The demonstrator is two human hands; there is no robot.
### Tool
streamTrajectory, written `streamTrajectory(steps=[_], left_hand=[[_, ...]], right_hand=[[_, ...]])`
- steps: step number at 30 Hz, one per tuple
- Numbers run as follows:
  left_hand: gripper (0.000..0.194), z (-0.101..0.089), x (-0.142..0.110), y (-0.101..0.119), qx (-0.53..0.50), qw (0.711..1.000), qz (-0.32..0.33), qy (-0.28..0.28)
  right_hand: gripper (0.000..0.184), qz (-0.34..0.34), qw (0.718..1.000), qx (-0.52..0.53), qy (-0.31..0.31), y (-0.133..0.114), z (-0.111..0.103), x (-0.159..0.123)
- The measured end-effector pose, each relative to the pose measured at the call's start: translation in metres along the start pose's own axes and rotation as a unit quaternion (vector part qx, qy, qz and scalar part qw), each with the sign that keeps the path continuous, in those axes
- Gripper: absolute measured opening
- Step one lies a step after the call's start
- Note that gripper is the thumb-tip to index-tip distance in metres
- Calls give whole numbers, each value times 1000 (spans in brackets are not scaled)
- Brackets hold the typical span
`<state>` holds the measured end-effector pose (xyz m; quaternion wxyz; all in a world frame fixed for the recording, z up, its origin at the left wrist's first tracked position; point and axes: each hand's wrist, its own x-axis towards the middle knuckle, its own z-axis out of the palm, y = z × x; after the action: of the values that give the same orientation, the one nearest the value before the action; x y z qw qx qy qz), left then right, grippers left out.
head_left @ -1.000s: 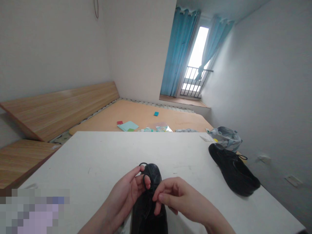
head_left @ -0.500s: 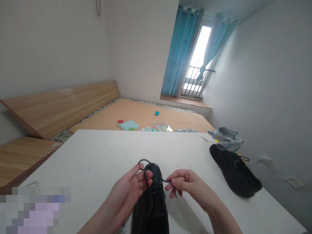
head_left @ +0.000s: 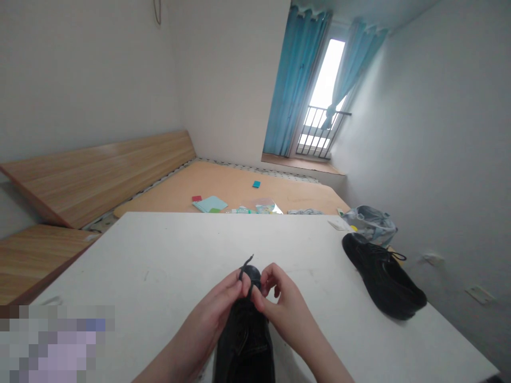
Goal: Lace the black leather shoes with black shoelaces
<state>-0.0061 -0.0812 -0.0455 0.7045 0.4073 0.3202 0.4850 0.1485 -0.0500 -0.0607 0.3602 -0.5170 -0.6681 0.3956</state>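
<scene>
A black shoe [head_left: 248, 340] stands on the white table in front of me, its toe pointing away. Above its front part, my left hand [head_left: 223, 295] pinches the black shoelace [head_left: 245, 266], and one lace end sticks up past the fingers. My right hand [head_left: 281, 298] is close beside it on the right, fingers curled and closed on the lace over the shoe. The fingers hide part of the lacing. Farther right lies the other black shoe [head_left: 381, 279], its lace tied in a bow.
The white table [head_left: 179, 239] reaches forward to an orange-topped bed surface [head_left: 223, 178] bearing a light blue cloth-like item [head_left: 209, 204] and small packets. A bag [head_left: 371, 221] sits past the other shoe, near the right wall. A wooden board [head_left: 120, 175] runs along the left.
My right hand has moved left and forward, meeting my left hand over the shoe's toe area. The lace, formerly stretched between the hands, is now gathered at the fingers with one end upright.
</scene>
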Motion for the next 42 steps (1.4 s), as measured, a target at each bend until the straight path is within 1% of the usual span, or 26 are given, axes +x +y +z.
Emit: streamTrajectory(steps=[2, 3, 5, 6, 8, 10, 11, 12, 15, 18, 19, 20, 21, 23, 24, 25, 26, 28, 30, 31, 33, 35, 36, 37, 39, 42], left_hand=[[28, -1, -2, 1, 57, 998, 9, -10], [30, -2, -2, 1, 97, 995, 21, 0], [33, -4, -2, 1, 193, 979, 50, 34], [35, -5, -1, 1, 234, 969, 64, 43], [35, -6, 0, 2, 287, 953, 84, 43], [35, -5, 0, 3, 314, 944, 94, 33], [34, -5, 0, 4, 326, 940, 100, 28], [33, -4, 0, 5, 338, 935, 104, 24], [31, -3, 0, 7, 372, 921, 116, 14], [32, -8, 1, 15, 393, 910, 120, 48], [32, -11, 2, 18, 419, 899, 109, 66], [31, -16, 2, 21, 456, 881, 89, 85], [31, -22, 2, 24, 498, 859, 64, 101], [33, -33, 0, 25, 566, 816, 9, 117], [34, -38, -1, 23, 586, 801, -17, 120], [35, -43, -2, 21, 597, 792, -40, 124], [34, -46, -3, 18, 603, 785, -59, 132], [22, -48, -4, 12, 617, 766, -80, 164], [25, -45, -4, 10, 629, 753, -47, 185], [27, -42, -3, 11, 636, 752, -20, 174], [20, -34, -4, 13, 647, 756, 17, 100], [17, -27, -7, 14, 637, 770, 8, 10], [15, -25, -8, 14, 630, 776, 0, -17], [12, -23, -10, 13, 628, 777, -1, -29], [10, -21, -12, 11, 640, 768, 17, -27], [17, -19, -16, 12, 651, 756, 54, -32]], right_hand=[[8, -31, 999, -2, 12, -1, 1, 1], [15, -46, 999, 9, -3, -3, 0, 1], [31, -66, 994, 66, -59, -9, -5, 0], [33, -63, 988, 110, -90, -11, -7, -1], [26, -37, 968, 207, -134, -15, -11, -3], [16, 7, 940, 304, -153, -15, -11, -5], [12, 31, 924, 349, -152, -14, -10, -5], [13, 50, 909, 387, -146, -13, -9, -6], [29, 74, 879, 460, -98, -9, -7, -6], [32, 69, 857, 507, -58, -8, -18, -7], [32, 69, 857, 509, -52, -8, -25, -8], [31, 66, 868, 490, -51, -6, -33, -9], [30, 61, 892, 445, -54, -4, -41, -10], [31, 50, 955, 287, -57, 2, -55, -14], [32, 46, 979, 191, -55, 6, -60, -15], [32, 45, 993, 99, -51, 10, -64, -18], [33, 42, 998, 21, -46, 14, -66, -20], [35, 8, 995, -89, -35, 17, -65, -25], [32, -54, 986, -155, -39, 15, -59, -30], [28, -81, 980, -173, -50, 12, -55, -32], [15, -104, 974, -183, -82, 7, -46, -34], [9, -105, 974, -168, -106, 4, -38, -35], [9, -107, 976, -156, -108, 4, -35, -35], [10, -109, 978, -141, -105, 4, -32, -35], [11, -105, 984, -105, -98, 6, -30, -36], [10, -77, 990, -67, -98, 10, -32, -40]])
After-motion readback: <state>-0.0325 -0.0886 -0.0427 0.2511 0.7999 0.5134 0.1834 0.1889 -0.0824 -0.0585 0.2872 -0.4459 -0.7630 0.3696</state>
